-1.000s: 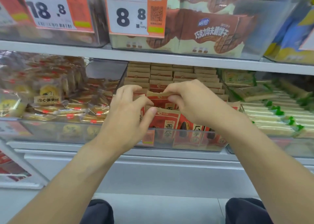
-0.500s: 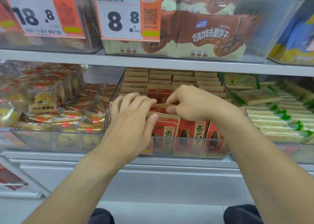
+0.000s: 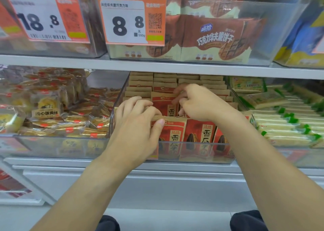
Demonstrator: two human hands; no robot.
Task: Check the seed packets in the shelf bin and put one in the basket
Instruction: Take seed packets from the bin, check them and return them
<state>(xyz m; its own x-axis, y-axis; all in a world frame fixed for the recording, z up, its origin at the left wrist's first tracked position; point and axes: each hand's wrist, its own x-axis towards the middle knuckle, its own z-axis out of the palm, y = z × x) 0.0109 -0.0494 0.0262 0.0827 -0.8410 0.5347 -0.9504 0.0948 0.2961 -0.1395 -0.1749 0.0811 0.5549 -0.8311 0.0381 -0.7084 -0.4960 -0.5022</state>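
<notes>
Deep in the clear shelf bin, with two hands working the rows of red-and-kraft sunflower seed packets. Left hand curled over the top edge of the front-left packet, thumb pressed on its face just above the bin's front wall, gripping it. Right hand now reaching further back into the bin than a second ago, fingers bent and pinching at the top of a raised packet in the second row; exact purchase partly hidden behind the knuckles. A second ago, both hands close together over the front row; now parted, right hand behind, left hand staying at the front. Raised packet standing higher than its neighbours, its red face newly exposed behind the left hand's fingers.

Reading for the task: checking under way, no packet yet lifted clear of the bin, every packet inside it or at its rim. No basket in view. Probably flipping through the rows before settling on one.

Left of the bin, a bin of yellow-wrapped egg yolk pastries; right of it, green-trimmed wafer packs. Above the bin, on the upper shelf, an 8.8 price tag beside brown wafer biscuit bags.
</notes>
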